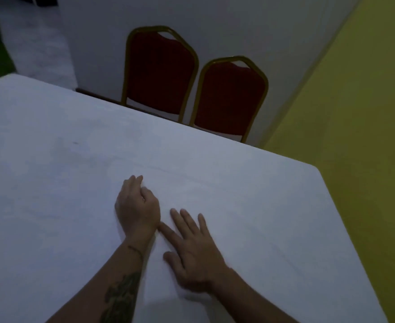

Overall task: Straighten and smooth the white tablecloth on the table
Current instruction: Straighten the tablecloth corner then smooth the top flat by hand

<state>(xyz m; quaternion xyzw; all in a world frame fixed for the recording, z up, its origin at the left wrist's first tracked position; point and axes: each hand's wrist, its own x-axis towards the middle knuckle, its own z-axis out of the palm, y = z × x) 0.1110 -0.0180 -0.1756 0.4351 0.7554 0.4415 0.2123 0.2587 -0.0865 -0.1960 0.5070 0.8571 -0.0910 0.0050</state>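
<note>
Honestly, from the head view the biggest risk I see is that my two hands work against each other. My left hand sits partly curled on the white fabric tablecloth, fingers bent and close together, thumb tucked toward them; I cannot tell whether it pinches a bit of cloth or just presses on it. My right hand lies flat just beside it, fingers spread apart, palm down, gripping nothing. If I push the flat hand outward while the curled one drags, I judge the cloth could bunch between them instead of flattening. A faint crease line runs across the cloth just beyond my left fingertips toward the right, and sweeping across it at the wrong angle could fold it over rather than press it out. Pulling too hard toward me could also slide the whole cloth off square at the far corner, near the yellow wall.

The tablecloth covers the whole visible tabletop and lies directly under both hands, touching palm and fingers. Two red padded chairs with gold metal frames stand just past the far table edge, apart from the cloth as far as I can see. The dim light hides finer wrinkles.
</note>
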